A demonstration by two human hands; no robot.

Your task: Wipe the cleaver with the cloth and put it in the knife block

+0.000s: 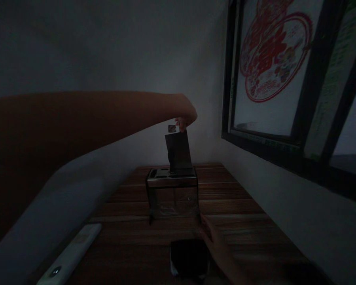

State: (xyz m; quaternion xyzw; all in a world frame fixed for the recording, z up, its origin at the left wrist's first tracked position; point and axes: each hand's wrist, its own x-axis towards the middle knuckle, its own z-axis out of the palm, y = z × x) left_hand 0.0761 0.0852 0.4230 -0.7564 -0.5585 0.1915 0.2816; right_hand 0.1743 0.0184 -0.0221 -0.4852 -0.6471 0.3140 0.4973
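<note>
My left arm reaches across from the left, and my left hand is closed at the top of a broad, flat blade that looks like a cleaver. The blade stands slightly tilted, its lower edge at the top of a knife block with a clear front. Whether it sits inside a slot is hard to tell in the dim light. A black handle rises beside the blade. My right hand is at the block's lower right corner, its fingers against the edge there, partly lost in shadow.
The block stands on a wood-grain table. A black, rounded square object lies in front of it. At the left edge is a long white object with a dark round spot. Walls border the table, with a dark-framed window at right.
</note>
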